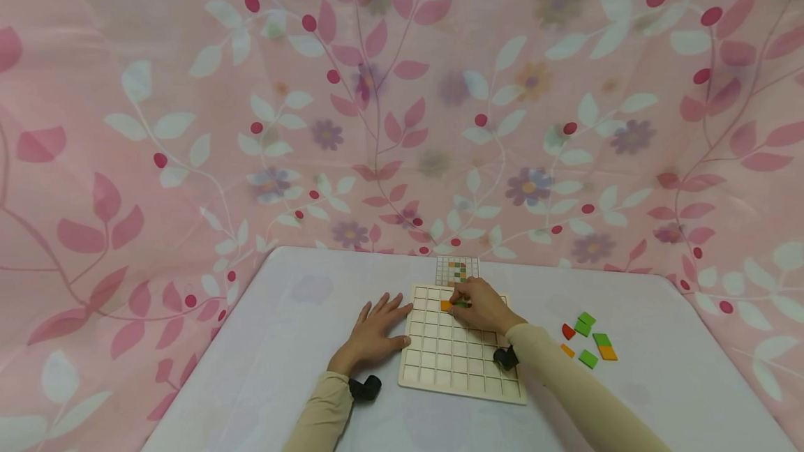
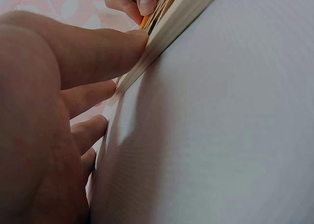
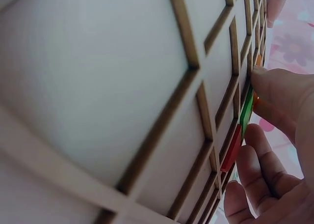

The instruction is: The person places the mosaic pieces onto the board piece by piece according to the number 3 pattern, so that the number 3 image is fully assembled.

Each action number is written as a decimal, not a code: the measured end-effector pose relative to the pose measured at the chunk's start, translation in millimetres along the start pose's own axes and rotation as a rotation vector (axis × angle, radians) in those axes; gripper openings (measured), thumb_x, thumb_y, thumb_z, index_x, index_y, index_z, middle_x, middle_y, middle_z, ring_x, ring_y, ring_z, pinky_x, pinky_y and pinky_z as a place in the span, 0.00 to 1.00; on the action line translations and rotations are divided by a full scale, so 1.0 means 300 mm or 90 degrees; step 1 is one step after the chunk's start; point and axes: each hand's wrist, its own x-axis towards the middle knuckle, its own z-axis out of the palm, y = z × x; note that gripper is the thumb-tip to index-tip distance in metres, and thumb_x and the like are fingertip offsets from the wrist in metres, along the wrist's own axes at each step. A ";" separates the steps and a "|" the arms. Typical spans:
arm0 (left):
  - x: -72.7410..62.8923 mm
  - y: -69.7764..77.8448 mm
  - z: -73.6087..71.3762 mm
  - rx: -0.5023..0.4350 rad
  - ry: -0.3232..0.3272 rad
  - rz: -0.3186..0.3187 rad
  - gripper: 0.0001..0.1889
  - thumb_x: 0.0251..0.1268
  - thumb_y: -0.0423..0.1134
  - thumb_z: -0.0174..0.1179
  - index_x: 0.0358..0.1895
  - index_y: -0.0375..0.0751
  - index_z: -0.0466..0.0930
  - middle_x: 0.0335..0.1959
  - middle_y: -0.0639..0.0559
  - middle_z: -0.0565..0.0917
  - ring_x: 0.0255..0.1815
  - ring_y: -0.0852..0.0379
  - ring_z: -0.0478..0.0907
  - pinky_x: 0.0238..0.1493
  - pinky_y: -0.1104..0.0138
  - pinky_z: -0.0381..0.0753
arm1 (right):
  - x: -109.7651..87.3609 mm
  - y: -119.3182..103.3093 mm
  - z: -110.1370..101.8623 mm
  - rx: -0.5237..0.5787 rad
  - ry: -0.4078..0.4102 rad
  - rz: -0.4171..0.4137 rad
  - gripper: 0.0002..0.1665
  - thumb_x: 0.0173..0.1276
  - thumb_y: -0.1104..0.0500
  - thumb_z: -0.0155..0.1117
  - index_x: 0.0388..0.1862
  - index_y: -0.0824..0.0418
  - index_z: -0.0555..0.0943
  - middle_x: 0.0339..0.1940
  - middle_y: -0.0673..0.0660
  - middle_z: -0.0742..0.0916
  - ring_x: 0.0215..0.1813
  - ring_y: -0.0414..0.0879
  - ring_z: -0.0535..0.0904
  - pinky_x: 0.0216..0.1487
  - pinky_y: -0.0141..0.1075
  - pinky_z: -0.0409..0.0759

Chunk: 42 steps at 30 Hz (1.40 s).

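A pale wooden grid board [image 1: 433, 351] lies on the table. My left hand [image 1: 372, 337] rests at its left edge with fingers spread, the thumb [image 2: 108, 49] touching the side. Over the far rows, my right hand [image 1: 484, 305] pinches a small orange tile [image 3: 255, 100] between thumb and forefinger, mostly hidden by the fingers. Beneath that hand, a green tile [image 3: 246, 108] and a red tile [image 3: 231, 153] sit in neighbouring cells. Another orange tile [image 1: 446, 305] lies on the board just left of the right fingertips.
A small pattern card [image 1: 442, 272] with coloured cells lies beyond the board's far edge. On the right of the white table [image 1: 283, 298] are loose pieces: several green tiles [image 1: 588, 358], a red rounded piece [image 1: 568, 331] and orange pieces [image 1: 607, 353]. A floral curtain [image 1: 402, 103] hangs behind.
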 end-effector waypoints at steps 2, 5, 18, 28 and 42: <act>0.000 -0.001 0.001 0.000 0.000 -0.001 0.36 0.70 0.49 0.66 0.80 0.46 0.71 0.85 0.42 0.63 0.89 0.36 0.49 0.83 0.32 0.40 | 0.000 0.002 0.002 0.001 0.001 -0.001 0.05 0.69 0.56 0.77 0.40 0.55 0.89 0.39 0.52 0.85 0.43 0.45 0.80 0.47 0.38 0.82; -0.001 -0.001 0.002 -0.001 0.002 -0.001 0.36 0.70 0.49 0.67 0.80 0.46 0.71 0.85 0.42 0.63 0.89 0.36 0.49 0.83 0.31 0.40 | 0.000 0.008 0.006 0.003 0.004 -0.006 0.05 0.69 0.56 0.77 0.40 0.55 0.89 0.39 0.51 0.85 0.43 0.45 0.80 0.45 0.36 0.82; -0.002 0.002 0.001 -0.003 0.000 -0.004 0.36 0.70 0.49 0.66 0.80 0.46 0.71 0.85 0.42 0.63 0.89 0.37 0.49 0.83 0.32 0.40 | -0.003 0.008 0.004 0.023 0.000 -0.023 0.05 0.69 0.57 0.77 0.39 0.56 0.89 0.40 0.52 0.87 0.43 0.46 0.81 0.45 0.36 0.82; -0.006 0.003 -0.001 -0.010 0.004 0.000 0.36 0.70 0.49 0.66 0.79 0.45 0.71 0.85 0.41 0.63 0.89 0.35 0.49 0.83 0.31 0.41 | 0.000 0.009 0.007 0.035 -0.003 -0.019 0.04 0.68 0.58 0.77 0.39 0.56 0.89 0.39 0.51 0.88 0.43 0.45 0.81 0.45 0.35 0.81; -0.003 0.002 -0.003 -0.006 0.004 0.007 0.36 0.71 0.49 0.66 0.80 0.46 0.71 0.85 0.42 0.63 0.89 0.35 0.49 0.83 0.31 0.41 | -0.001 -0.002 -0.005 0.034 -0.038 0.010 0.10 0.72 0.56 0.73 0.48 0.58 0.87 0.45 0.52 0.87 0.47 0.46 0.81 0.49 0.40 0.83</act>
